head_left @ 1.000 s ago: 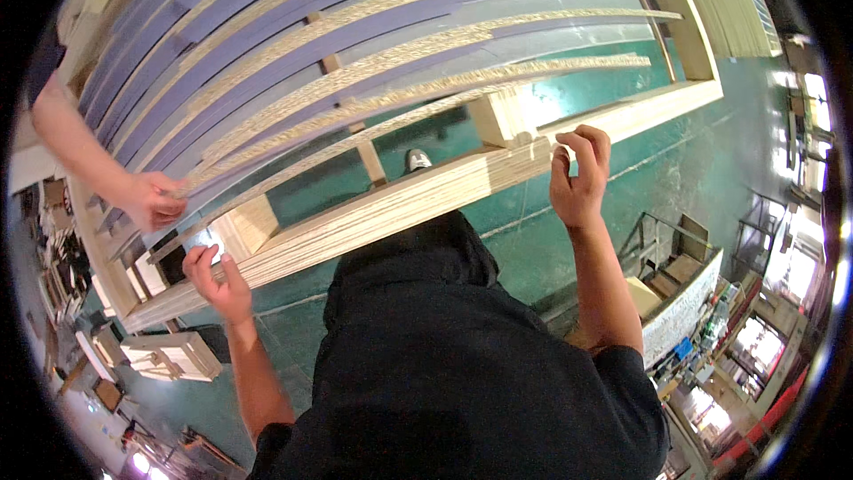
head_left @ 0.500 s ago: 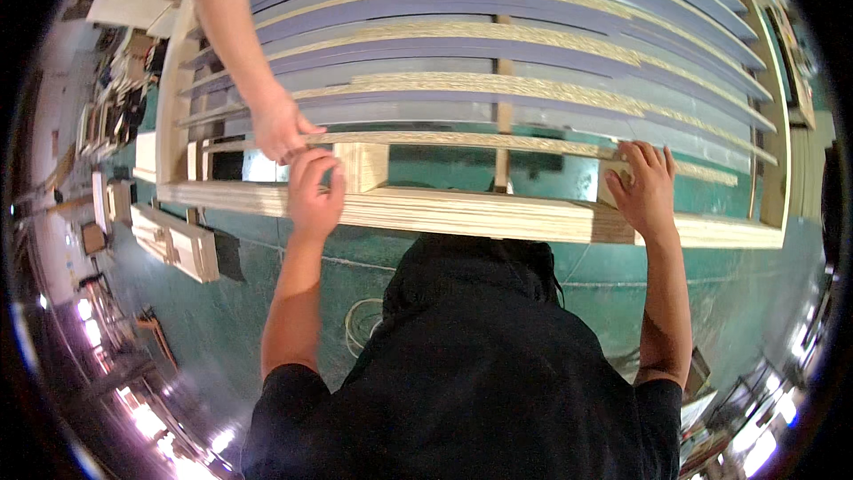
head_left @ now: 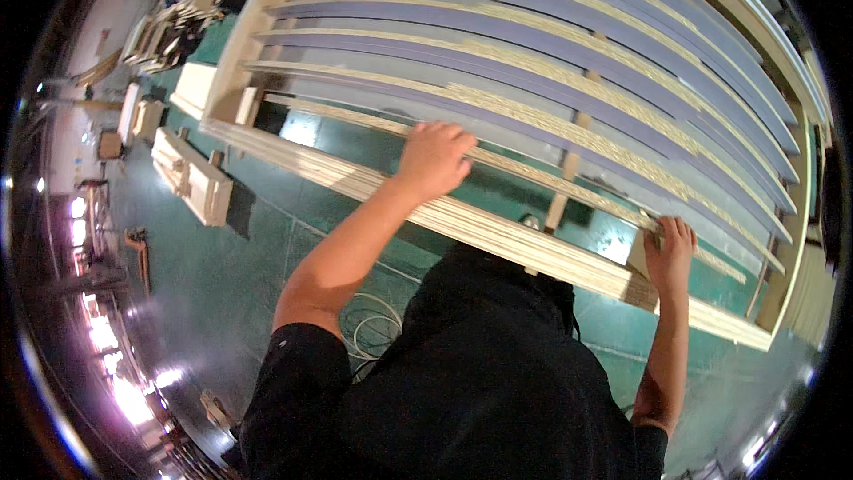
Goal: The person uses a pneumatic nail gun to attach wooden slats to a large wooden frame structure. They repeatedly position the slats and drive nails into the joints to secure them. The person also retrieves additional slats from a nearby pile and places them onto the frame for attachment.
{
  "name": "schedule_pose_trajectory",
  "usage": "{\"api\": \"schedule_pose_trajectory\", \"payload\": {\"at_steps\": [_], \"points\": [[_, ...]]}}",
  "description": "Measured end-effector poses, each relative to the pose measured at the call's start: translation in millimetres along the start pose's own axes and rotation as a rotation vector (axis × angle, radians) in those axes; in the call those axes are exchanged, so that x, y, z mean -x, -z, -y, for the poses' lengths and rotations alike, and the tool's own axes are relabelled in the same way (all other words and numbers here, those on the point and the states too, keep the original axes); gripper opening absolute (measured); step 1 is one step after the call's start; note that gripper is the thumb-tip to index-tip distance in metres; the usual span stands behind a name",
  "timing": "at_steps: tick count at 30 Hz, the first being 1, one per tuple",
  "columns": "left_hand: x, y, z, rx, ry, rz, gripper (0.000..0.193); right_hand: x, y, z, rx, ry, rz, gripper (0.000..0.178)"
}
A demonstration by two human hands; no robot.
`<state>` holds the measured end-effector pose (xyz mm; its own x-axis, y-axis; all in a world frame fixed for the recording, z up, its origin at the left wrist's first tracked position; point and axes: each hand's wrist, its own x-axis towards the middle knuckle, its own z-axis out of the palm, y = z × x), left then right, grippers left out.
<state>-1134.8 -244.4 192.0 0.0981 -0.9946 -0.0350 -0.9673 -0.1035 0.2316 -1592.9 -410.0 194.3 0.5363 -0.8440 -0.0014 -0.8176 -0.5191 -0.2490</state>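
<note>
A large wooden frame with several long purple-grey slats edged in pale board lies in front of me. My left hand (head_left: pixel 435 160) is closed over the nearest narrow wooden strip (head_left: pixel 524 171), left of the middle. Further right, my right hand (head_left: pixel 671 253) curls its fingers over the same strip, beside a small wooden block (head_left: pixel 638 255). This block sits between the strip and the frame's thick front rail (head_left: pixel 498 236). Both palms are turned away, and what lies beneath my left hand is hidden.
A pale cabinet-like wooden piece (head_left: pixel 191 176) lies on the green floor (head_left: pixel 293 187) at the left. Stacked boards (head_left: pixel 169 40) stand farther back. A coiled pale cable (head_left: pixel 373 324) rests on the floor near my body. A crosspiece (head_left: pixel 569 169) runs beneath the slats.
My left hand has moved right along the strip. The other person's arm has left the view, and the block beside my left hand no longer shows. The view has tilted and shifted.
</note>
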Motion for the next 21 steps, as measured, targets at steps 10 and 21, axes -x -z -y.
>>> {"api": "schedule_pose_trajectory", "payload": {"at_steps": [10, 21], "points": [[8, -12, 0, -0.008, -0.011, -0.108, 0.029, -2, 0, 3, 0.029, 0.029, -0.017, 0.035], [-7, -4, -9, -0.058, -0.022, 0.058, 0.023, 1, 0, 1, 0.066, 0.001, 0.011, 0.030]]}}
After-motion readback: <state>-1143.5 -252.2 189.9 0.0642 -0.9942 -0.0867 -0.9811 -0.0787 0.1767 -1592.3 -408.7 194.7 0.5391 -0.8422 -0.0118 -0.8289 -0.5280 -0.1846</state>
